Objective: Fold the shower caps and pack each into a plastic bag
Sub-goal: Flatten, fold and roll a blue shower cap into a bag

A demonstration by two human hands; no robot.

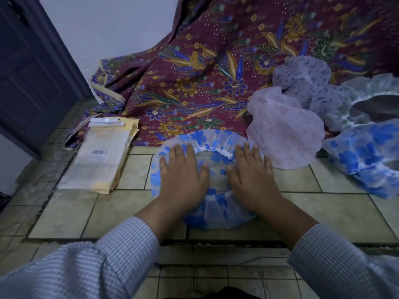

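A clear shower cap with blue flowers (216, 157) lies spread on the tiled floor, its white elastic rim facing up. My left hand (183, 175) lies flat on the cap's left side, fingers apart. My right hand (251, 173) presses flat on its right side. Neither hand grips the cap. A stack of clear plastic bags (101, 156) lies on the floor to the left. More caps are heaped at the right: a pink one (285, 130), a pale lilac one (302, 76), a white-frilled one (371, 100) and another blue-flowered one (367, 156).
A maroon batik cloth (194, 67) covers the floor behind the cap and rises up the wall. A dark door (28, 72) stands at the left. Pale floor tiles (323, 212) surround the cap. My striped sleeves fill the bottom of the view.
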